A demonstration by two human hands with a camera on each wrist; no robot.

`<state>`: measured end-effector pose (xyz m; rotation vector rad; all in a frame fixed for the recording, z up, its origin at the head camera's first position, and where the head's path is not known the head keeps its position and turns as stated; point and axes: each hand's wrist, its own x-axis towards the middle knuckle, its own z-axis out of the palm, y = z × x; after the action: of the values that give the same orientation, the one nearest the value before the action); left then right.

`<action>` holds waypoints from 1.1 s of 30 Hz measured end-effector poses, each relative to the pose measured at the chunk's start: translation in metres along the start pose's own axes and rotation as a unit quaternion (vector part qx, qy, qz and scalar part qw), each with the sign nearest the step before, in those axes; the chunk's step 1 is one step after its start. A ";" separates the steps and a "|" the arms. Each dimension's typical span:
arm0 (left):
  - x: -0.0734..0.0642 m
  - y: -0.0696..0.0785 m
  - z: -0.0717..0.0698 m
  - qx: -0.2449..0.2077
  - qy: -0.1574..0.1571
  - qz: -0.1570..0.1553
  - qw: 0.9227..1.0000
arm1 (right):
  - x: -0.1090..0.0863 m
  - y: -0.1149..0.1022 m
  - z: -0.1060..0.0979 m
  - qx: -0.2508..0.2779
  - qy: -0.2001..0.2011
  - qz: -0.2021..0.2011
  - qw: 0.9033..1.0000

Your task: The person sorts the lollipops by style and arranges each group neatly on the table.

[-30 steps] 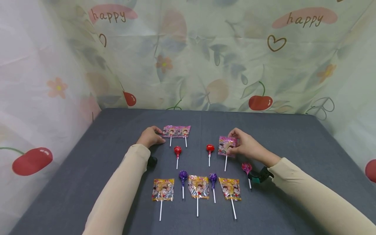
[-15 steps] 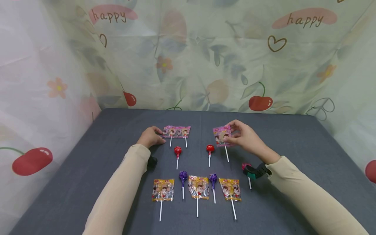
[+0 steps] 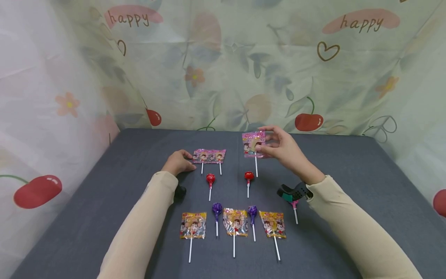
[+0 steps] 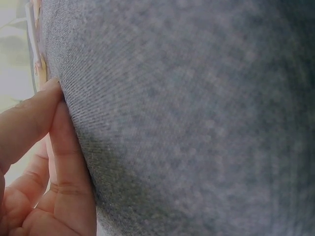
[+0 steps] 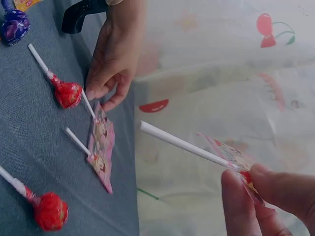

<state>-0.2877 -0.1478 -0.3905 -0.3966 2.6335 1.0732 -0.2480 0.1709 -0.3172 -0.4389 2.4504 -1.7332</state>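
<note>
Pink-wrapped lollipop (image 3: 250, 144), one: held clear of the bench (image 3: 334, 159), to the right of two pink packets (image 3: 205, 155), stick pointing down. Right hand (image 3: 283, 149): thumb and fingers pinch the wrapper close to where the stick enters, a grip I judge chosen to leave the stick and printed front free. Left hand (image 3: 177, 162): fingers relaxed and slightly parted at the left edge of the pink packets, which lie side by side; I take it to be steadying them, though I cannot tell how firmly it touches. Red lollipops (image 3: 210, 179), two: nearer than the packets, well apart, heads away from me. Yellow packets (image 3: 193, 224), three: near row, alternating with two purple lollipops (image 3: 217, 209); the spacing looks deliberate to me. Pink lollipop (image 3: 294, 209), one: partly hidden behind the wrist camera (image 3: 294, 192). Printed cloth (image 3: 216, 77): backdrop behind the bench.
</note>
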 end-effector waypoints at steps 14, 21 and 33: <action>-0.002 0.000 -0.002 0.002 -0.001 0.010 1.000 | 0.038 0.001 0.022 0.011 0.012 0.050 0.999; -0.001 -0.001 -0.001 0.001 -0.004 0.006 1.000 | 0.054 0.020 0.032 0.015 0.019 0.085 0.996; 0.000 0.000 0.000 0.000 -0.002 0.004 1.000 | 0.066 0.051 0.058 -0.012 0.027 0.134 0.991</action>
<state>-0.2874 -0.1484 -0.3904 -0.3836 2.6345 1.0755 -0.3048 0.1150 -0.3795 -0.0605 2.4345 -1.6260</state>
